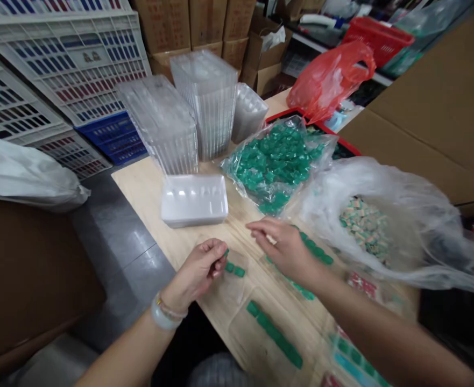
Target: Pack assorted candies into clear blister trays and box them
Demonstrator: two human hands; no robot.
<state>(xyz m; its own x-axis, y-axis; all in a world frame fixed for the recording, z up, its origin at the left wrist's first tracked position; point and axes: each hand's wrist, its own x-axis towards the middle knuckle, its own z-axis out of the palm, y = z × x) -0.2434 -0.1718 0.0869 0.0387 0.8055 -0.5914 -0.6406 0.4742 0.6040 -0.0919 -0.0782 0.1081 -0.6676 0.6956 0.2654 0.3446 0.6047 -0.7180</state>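
Note:
My left hand (202,269) is closed in a pinch on a small green wrapped candy at the near edge of the wooden table (148,188). Two more green candies (234,269) lie just right of it. My right hand (285,248) rests palm down over a row of green candies (317,252), fingers together and pointing left; what it holds, if anything, is hidden. Another row of green candies (275,333) lies nearer to me. A white lidded plastic box (193,200) stands just beyond my hands.
A clear bag of green candies (277,161) and a large clear bag of mixed candies (366,226) lie on the right. Stacks of clear plastic boxes (204,102) stand at the back. A red bag (329,78), cardboard boxes and white crates surround the table.

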